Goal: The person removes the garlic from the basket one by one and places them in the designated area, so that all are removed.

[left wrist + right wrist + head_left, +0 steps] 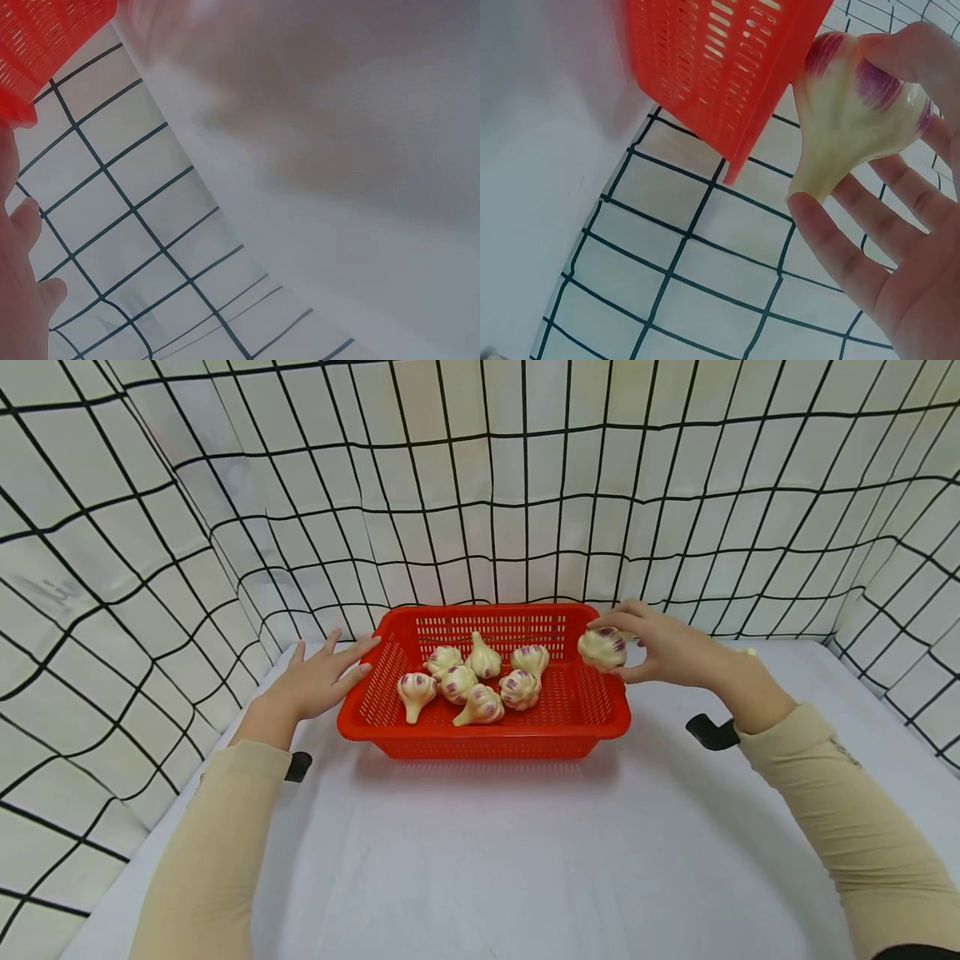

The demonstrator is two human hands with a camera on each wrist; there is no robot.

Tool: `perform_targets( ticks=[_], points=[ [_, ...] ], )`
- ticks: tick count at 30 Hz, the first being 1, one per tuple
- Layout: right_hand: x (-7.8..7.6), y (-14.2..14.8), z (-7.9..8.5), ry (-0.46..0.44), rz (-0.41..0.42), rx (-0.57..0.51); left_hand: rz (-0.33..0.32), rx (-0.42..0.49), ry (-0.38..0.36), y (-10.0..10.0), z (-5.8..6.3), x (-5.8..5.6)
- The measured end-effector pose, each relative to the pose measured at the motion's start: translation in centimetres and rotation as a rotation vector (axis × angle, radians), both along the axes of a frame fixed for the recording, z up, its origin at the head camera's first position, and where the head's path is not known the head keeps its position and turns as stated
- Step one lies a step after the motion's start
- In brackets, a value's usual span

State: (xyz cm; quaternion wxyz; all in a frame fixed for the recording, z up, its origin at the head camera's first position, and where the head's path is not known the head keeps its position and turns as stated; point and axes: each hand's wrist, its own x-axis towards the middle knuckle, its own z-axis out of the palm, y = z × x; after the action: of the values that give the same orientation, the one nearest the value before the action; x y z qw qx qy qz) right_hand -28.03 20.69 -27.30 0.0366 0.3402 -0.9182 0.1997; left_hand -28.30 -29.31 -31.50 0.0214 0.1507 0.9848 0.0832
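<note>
A garlic bulb (602, 649), cream with purple streaks, is held between the thumb and fingers of my right hand (660, 643) over the right rim of the red basket (480, 731). The right wrist view shows the same garlic bulb (862, 105) with its stem pointing down, beside the basket's wall (705, 67). Inside the basket lie several more garlic bulbs (483, 657), grouped left of its middle. At the basket's left rim, my left hand (315, 681) has its fingers extended, fingertips right at the edge. In the left wrist view only part of that hand (22, 270) shows.
White cloth covers the table (480, 843) under the basket. A black wire grid (525, 510) over white sheeting rises behind the basket and along both sides. Something small and yellowish (751, 652) shows behind the right wrist.
</note>
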Motion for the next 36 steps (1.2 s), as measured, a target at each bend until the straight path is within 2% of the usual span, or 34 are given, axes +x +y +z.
perform_targets(
  ticks=[6, 17, 28, 36],
  points=[
    [0.5, 0.9, 0.5, -0.008, -0.031, -0.032, 0.0, 0.009, 0.001, 0.0, 0.0, 0.0],
    [1.0, 3.0, 0.4, -0.018, -0.085, -0.089, -0.001, 0.002, 0.002, 0.1, 0.1, 0.1],
    [1.6, 5.3, -0.4, 0.109, -0.099, -0.14, 0.003, 0.015, -0.005, 0.1, 0.0, 0.1],
    [2.0, 7.1, -0.9, 0.207, -0.141, -0.19, -0.002, 0.014, -0.002, 0.1, 0.1, 0.1]
  ],
)
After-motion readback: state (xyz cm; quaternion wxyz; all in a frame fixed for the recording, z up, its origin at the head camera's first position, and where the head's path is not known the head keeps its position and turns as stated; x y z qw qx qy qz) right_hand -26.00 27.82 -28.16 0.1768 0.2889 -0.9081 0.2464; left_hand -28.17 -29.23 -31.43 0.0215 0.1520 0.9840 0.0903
